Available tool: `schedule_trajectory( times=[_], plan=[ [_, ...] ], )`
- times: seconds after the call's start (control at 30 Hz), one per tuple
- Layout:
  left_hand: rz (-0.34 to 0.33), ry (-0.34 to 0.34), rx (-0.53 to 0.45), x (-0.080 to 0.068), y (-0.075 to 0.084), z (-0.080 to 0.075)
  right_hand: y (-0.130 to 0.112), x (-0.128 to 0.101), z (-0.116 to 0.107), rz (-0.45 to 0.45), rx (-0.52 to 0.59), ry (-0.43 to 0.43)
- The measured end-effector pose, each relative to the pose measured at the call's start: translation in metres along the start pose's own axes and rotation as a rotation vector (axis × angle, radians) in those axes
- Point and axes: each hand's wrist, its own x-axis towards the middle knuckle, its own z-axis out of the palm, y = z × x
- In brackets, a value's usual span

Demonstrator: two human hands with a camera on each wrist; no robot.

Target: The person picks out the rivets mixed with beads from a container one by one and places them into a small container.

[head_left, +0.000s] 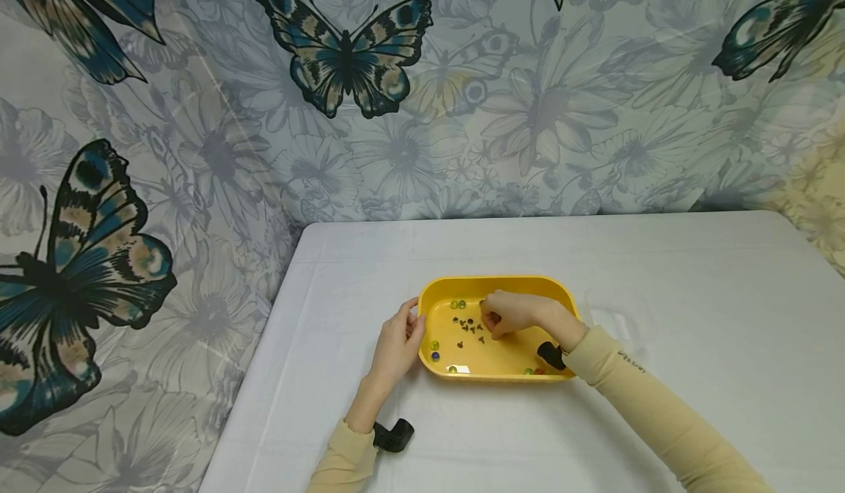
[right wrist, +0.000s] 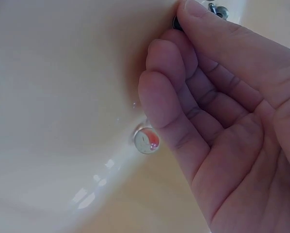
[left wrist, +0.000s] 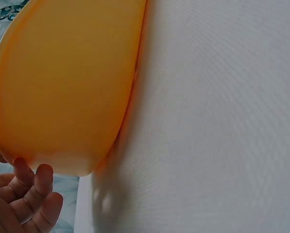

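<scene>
From the head view, our left hand (head_left: 399, 339) rests its fingers on the yellow tray (head_left: 502, 285) on the table (head_left: 693, 273), and many dark bits (head_left: 467, 326) and marbles (head_left: 458, 304) are left inside. At the left wrist, bent fingers (left wrist: 38, 184) touch the tray's wall. At the right wrist, our right hand (right wrist: 222, 111) curls its fingers beside a marble (right wrist: 147, 140); we cannot tell if it holds anything.

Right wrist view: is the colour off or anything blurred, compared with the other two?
Right wrist: tray washed out to cream, hand soft, marble fairly sharp. Left wrist: tray wall a saturated orange blur. Head: even light, sharp, edges bowed.
</scene>
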Motion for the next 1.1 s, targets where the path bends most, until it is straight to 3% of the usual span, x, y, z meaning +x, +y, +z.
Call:
schedule_trajectory(
  times=[0.37, 1.1],
  plan=[
    [0.012, 0.005, 0.007, 0.0008, -0.0003, 0.0002, 0.0008, -0.0008, -0.0003, 0.0, -0.018, 0.011],
    [0.013, 0.009, -0.001, -0.0009, 0.001, 0.0003, -0.0002, -0.0058, -0.0063, -0.054, 0.05, 0.022]
  ],
)
